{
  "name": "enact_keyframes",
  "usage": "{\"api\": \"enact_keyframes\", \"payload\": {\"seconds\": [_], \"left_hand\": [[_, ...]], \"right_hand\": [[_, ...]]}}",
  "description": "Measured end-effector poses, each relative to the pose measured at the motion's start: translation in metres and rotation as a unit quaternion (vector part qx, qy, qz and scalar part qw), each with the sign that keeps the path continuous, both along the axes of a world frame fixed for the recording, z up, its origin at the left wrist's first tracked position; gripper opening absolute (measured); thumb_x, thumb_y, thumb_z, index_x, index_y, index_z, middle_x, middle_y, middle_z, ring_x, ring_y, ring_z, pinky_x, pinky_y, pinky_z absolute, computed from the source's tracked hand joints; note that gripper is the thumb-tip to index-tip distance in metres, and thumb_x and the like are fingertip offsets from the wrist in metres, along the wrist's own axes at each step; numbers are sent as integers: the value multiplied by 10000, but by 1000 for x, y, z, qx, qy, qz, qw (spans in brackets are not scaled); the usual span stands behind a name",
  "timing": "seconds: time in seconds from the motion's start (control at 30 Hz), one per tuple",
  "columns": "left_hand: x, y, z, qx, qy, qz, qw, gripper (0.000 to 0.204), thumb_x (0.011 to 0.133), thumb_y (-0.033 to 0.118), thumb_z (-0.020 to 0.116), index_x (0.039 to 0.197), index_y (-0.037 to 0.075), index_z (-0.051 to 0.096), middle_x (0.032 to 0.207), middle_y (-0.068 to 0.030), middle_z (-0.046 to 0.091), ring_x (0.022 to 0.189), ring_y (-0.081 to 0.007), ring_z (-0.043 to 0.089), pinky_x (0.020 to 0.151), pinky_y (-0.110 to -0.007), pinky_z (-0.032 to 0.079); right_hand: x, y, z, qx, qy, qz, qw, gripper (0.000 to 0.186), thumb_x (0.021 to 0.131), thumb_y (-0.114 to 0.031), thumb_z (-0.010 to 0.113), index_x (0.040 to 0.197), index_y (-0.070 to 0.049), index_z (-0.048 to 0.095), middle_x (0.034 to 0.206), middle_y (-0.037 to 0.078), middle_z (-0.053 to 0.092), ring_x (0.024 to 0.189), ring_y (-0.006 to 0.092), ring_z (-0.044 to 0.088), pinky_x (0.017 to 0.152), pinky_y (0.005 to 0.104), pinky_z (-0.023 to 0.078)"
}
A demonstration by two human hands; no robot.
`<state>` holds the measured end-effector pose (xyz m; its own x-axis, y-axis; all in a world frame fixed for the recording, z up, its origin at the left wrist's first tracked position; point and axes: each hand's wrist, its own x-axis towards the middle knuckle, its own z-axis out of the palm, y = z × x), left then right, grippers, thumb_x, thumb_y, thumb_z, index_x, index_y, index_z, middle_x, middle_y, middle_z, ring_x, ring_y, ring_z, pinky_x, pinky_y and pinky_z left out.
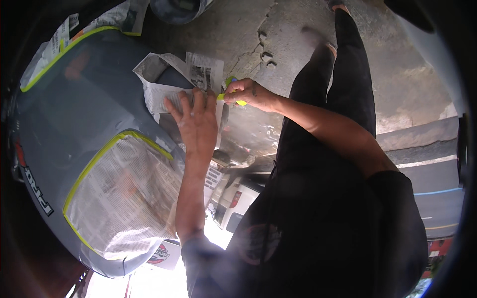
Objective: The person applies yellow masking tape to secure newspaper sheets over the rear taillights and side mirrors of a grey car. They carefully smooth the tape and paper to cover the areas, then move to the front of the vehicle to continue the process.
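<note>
A large glossy grey shell (79, 114) fills the left side, with a newspaper patch (119, 193) edged in yellow tape (91, 166). Folded newspaper (164, 99) rests at its upper right edge. My left hand (194, 124) lies on that paper with its fingers spread. Just beside it, my right hand (248, 95) pinches a piece of yellow tape (221, 97). Behind these fingers is a small yellow and blue item (230, 80), partly hidden. More taped newspaper (54, 52) covers the shell's top left edge.
A grey bucket-like object (179, 10) stands at the top on cracked concrete flooring (258, 39). My legs stretch upward at the right. A white vehicle (231, 203) shows near the bottom middle, and a road (432, 196) lies at the far right.
</note>
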<state>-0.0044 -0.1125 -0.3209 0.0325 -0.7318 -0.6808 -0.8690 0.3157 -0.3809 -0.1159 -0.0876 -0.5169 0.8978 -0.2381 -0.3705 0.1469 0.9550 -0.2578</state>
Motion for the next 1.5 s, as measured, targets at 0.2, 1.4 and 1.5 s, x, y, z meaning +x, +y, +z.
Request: {"api": "enact_keyframes", "payload": {"seconds": [0.2,1.4,1.5], "left_hand": [[-1,-4,-5,27,-32,-23,999,247,916,208,696,1140,112,738,1369,-135,594,1339,-400,504,1215,-721,258],[-6,-12,-32,-31,-46,39,998,234,881,177,778,1062,92,657,1119,-110,603,1147,-339,580,1091,-577,396],[-3,-14,-33,-85,12,78,993,269,897,88,738,1155,79,664,1161,-131,618,1133,-336,589,1062,-517,432]], "right_hand": [[9,10,-12,-56,-16,26,998,274,1006,-324,754,1002,-50,758,923,17,700,876,109,627,753,290,478],[2,72,20,-846,104,72,518,218,992,-255,649,998,-92,794,938,17,623,1045,198,585,879,407,503],[-21,50,-11,-896,91,98,423,119,978,-211,652,970,-109,714,832,-17,571,940,170,603,803,377,487]]}}
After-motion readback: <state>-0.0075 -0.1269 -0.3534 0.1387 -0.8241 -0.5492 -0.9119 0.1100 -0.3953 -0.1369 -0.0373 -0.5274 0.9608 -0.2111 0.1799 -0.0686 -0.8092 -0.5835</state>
